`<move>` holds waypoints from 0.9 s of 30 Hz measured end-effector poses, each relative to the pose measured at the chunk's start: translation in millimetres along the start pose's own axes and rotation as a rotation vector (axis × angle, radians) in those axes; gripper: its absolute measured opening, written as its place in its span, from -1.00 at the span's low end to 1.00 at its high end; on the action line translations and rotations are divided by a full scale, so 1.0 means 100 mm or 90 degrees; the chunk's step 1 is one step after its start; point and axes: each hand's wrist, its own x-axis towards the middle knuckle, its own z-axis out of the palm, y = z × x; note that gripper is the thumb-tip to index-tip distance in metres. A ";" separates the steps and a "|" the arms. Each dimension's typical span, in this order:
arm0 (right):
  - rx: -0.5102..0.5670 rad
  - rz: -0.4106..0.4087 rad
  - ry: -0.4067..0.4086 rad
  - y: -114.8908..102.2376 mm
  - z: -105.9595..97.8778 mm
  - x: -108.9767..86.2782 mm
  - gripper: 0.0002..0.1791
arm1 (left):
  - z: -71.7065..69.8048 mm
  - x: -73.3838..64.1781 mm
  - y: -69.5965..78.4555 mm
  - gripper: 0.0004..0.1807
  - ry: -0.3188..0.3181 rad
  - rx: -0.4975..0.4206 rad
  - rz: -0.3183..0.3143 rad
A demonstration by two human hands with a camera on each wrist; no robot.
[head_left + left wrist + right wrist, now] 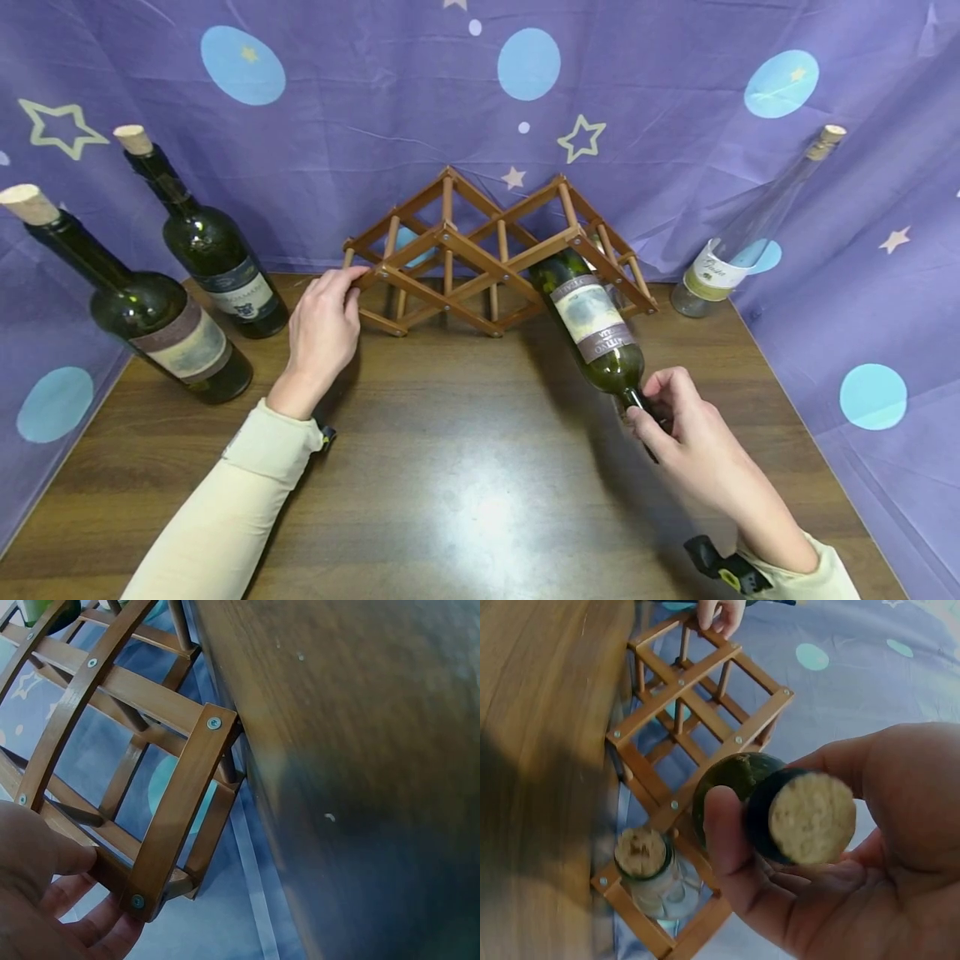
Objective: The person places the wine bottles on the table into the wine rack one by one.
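A folding wooden wine rack stands at the back of the table. My left hand grips its left end, with thumb and fingers about the corner in the left wrist view. My right hand holds a dark green wine bottle by its neck. That bottle slants neck-down toward me, with its base inside an opening at the rack's right side. In the right wrist view its cork faces the camera. A clear corked bottle lies in the rack's end opening, mostly hidden in the head view.
Two corked dark bottles stand at the left, one nearer and one farther back. A clear corked bottle stands at the back right. A purple patterned cloth hangs behind and beside the wooden table.
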 end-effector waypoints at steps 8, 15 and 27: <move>0.034 0.015 -0.019 -0.11 0.07 0.13 -0.69 | 0.00 0.00 -0.03 -0.67 0.005 0.006 -0.001; 0.090 0.011 -0.028 -0.19 0.14 0.32 -0.72 | -0.01 -0.01 -0.03 -0.68 0.008 0.007 -0.004; 0.145 0.061 -0.017 -0.28 0.23 0.59 -0.69 | 0.00 -0.01 -0.02 -0.68 0.002 0.009 -0.004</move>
